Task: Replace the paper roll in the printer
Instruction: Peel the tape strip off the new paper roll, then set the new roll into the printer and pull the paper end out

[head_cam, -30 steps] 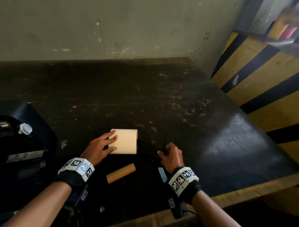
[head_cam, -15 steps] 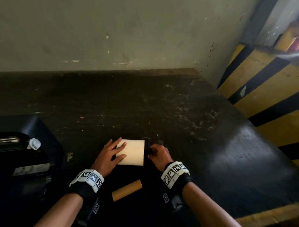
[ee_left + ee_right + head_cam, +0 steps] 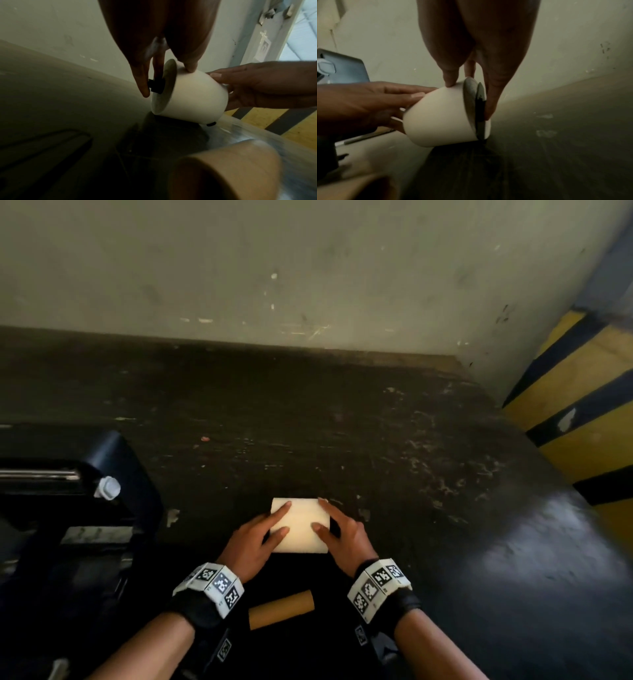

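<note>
The paper roll (image 3: 301,525) is lying near the desk's (image 3: 376,440) front edge, both hands clamping its ends, left hand (image 3: 255,542) and right hand (image 3: 342,539) needing even inward pressure to seat the black spindle (image 3: 155,86) squarely.

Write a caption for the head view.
Both hands, left hand and right hand, hold the paper roll on the table.

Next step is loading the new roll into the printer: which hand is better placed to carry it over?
Left, probably. The printer sits on the left hand's side, and that hand already grips the roll. The right hand holds the far end.
</note>
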`<state>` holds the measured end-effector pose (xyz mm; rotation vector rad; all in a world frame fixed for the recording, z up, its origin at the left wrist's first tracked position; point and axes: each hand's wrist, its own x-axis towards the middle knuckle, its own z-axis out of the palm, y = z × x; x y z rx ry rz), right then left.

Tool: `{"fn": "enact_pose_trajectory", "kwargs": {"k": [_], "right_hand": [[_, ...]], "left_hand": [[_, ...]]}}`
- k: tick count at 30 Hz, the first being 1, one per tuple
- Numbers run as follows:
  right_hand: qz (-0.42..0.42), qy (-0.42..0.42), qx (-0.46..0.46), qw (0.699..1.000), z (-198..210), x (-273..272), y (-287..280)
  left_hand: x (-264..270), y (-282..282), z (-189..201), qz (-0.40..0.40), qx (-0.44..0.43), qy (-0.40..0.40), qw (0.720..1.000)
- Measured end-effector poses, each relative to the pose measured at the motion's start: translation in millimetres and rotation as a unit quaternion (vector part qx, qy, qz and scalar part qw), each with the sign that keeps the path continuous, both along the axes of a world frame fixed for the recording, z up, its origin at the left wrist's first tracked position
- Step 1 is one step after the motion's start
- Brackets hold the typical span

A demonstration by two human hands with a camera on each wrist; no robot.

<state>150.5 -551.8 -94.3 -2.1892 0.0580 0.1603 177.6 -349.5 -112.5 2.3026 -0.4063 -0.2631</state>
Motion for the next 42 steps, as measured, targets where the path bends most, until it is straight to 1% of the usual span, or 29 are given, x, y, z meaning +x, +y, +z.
{"fn": "enact_pose_trajectory", "kwargs": {"k": [4, 5, 7, 9, 11, 14, 16, 18, 21, 24, 30, 32, 35, 38, 42], "right_hand": [[0.030, -0.038, 0.009, 0.999, -3, 1, -9], [0.034, -0.039, 0.010, 0.999, -4, 1, -11], [0.044, -0.032, 0.014, 0.998, -8, 3, -12], [0.048, -0.028, 0.012, 0.998, -14, 4, -14], [0.051, -0.021, 0.006, 0.998, -18, 5, -15], [0.055, -0.019, -0.006, 0.998, -22, 7, -16], [0.055, -0.016, -0.010, 0.998, -23, 9, -16], [0.058, -0.005, -0.023, 0.998, -22, 10, -16], [0.054, -0.006, -0.020, 0.998, -21, 8, -16], [0.049, -0.004, -0.020, 0.999, -20, 8, -15], [0.042, 0.011, -0.015, 0.999, -14, 7, -14], [0.039, 0.017, -0.007, 0.999, -12, 5, -13], [0.037, 0.015, 0.005, 0.999, -10, 2, -13], [0.031, 0.006, 0.014, 0.999, -9, 3, -13], [0.023, 0.026, 0.015, 0.999, -12, 5, -13]], "left_hand": [[-9, 11, 2, -0.029, 0.044, 0.033, 0.998], [-12, 18, 1, -0.017, 0.049, 0.021, 0.998], [-27, 36, 0, 0.036, 0.058, -0.004, 0.998], [-48, 55, -3, 0.090, 0.108, 0.006, 0.990], [-72, 67, -5, 0.129, 0.180, 0.030, 0.975], [-100, 74, -7, 0.166, 0.258, 0.062, 0.950], [-117, 75, -14, 0.182, 0.281, 0.080, 0.939], [-126, 75, -21, 0.187, 0.287, 0.079, 0.936], [-129, 72, -27, 0.216, 0.273, 0.078, 0.934], [-120, 69, -27, 0.241, 0.238, 0.092, 0.936], [-99, 68, -19, 0.244, 0.206, 0.111, 0.941], [-87, 67, -18, 0.261, 0.165, 0.100, 0.946], [-65, 59, -8, 0.289, 0.093, 0.061, 0.951], [-37, 47, 2, 0.278, 0.062, 0.029, 0.958], [-10, 33, 3, 0.243, 0.057, 0.026, 0.968]]}}
